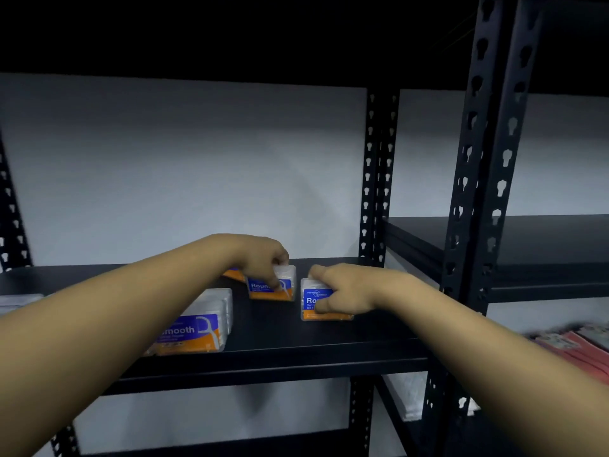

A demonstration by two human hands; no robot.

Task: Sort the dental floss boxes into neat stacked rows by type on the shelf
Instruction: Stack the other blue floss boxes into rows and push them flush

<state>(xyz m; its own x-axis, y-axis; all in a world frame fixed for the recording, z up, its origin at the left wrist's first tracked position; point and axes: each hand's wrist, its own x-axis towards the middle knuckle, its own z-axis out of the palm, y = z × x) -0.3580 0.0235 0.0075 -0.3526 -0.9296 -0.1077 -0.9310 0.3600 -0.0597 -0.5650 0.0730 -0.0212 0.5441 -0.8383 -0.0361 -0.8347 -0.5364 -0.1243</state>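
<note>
Two boxes (272, 286) (318, 300), bare shelf (329, 338) between.

Stockroom or shop back-area w/ retail shelving. Setting was shown by black boltless steel racks (474, 179) w/ keyhole-slotted uprights, dark shelf boards (296, 341) and a plain pale wall (184, 166) behind. Stock incl. clear-lidded dental floss boxes (194, 328) w/ blue/orange labels ("Smooth", "Round"); blurred pink/red packets (580, 347) lay on the adjoining rack's lower shelf, right. Lighting was dim.
</note>
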